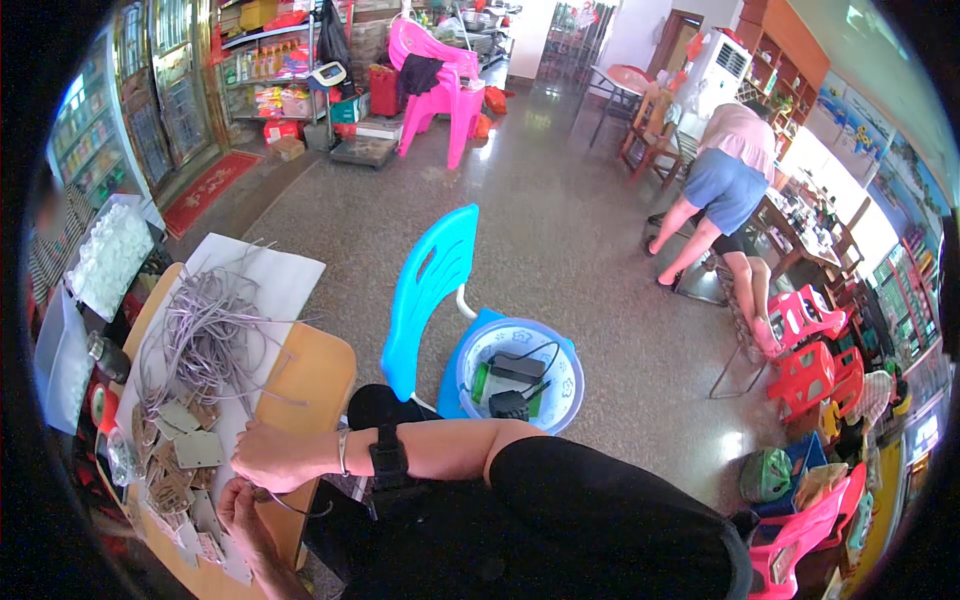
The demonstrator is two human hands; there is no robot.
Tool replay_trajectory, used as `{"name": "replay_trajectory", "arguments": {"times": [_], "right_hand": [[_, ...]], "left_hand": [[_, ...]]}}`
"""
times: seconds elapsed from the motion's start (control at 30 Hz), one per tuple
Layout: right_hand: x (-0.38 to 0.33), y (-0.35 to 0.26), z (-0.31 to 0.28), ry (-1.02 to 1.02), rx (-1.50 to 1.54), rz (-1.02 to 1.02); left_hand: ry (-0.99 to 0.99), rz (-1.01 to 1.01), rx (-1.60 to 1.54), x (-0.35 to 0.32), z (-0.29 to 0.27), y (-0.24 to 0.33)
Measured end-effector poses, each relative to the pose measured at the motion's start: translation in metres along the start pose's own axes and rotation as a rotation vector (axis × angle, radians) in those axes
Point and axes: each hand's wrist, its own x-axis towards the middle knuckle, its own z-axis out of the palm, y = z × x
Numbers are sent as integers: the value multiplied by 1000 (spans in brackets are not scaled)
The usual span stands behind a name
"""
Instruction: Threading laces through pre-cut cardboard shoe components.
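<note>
At the left edge of my body, my two hands meet over a wooden tabletop. My right hand, with a bracelet and a black wrist strap on its arm, is curled closed with its fingers turned away. Just below it, my left hand pinches a thin grey cord, whose tail sticks out to the right. What the right fingers hold is hidden. Small flat cardboard-like cards lie in a pile beside both hands. Beyond them a tangled heap of grey cords rests on a white sheet.
A blue chair holds a basin with a black adapter. White boxes with clear pieces stand at the far left. A pink chair stack is farther off. At right, a person bends over someone lying down.
</note>
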Motion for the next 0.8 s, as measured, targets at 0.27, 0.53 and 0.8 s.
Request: {"name": "replay_trajectory", "arguments": {"times": [0.27, 0.53, 0.8], "right_hand": [[1, -2, -3, -25, -43, -23], [3, -1, -3, -16, -92, -36], [4, -12, -2, 281, -213, -304]], "left_hand": [[-13, -55, 23, -4, 13, 15], [-94, -3, 11, 0, 4, 10], [-33, -152, -172, 6, -14, -10]]}}
